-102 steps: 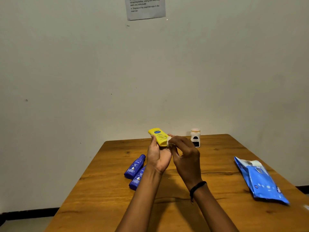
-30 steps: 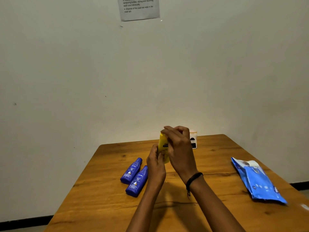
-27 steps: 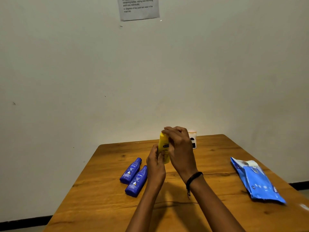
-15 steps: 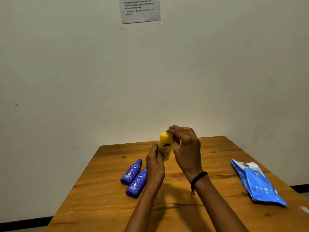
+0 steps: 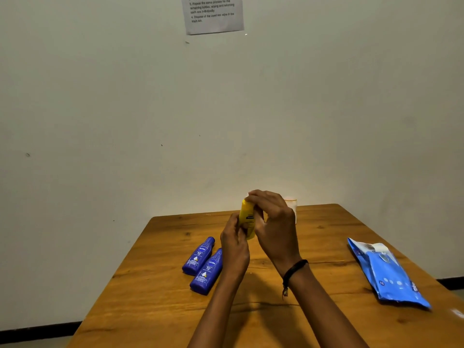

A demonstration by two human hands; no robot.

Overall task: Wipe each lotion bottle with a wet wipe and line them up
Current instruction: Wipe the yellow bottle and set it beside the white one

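Yellow bottle point(image 5: 247, 219): long axis vertical. Left hand point(image 5: 234, 244) grips its lower end; right hand point(image 5: 275, 229) curls over its top. Blue bottles point(image 5: 198, 256): lying left, caps far.

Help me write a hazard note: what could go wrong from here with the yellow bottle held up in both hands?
1. The yellow bottle is held above the table, left hand gripping its lower part, right hand curled over its top; wet, it may slip and fall.
2. The small white-capped bottle stands partly hidden behind the right hand; a careless sweep might knock it over.
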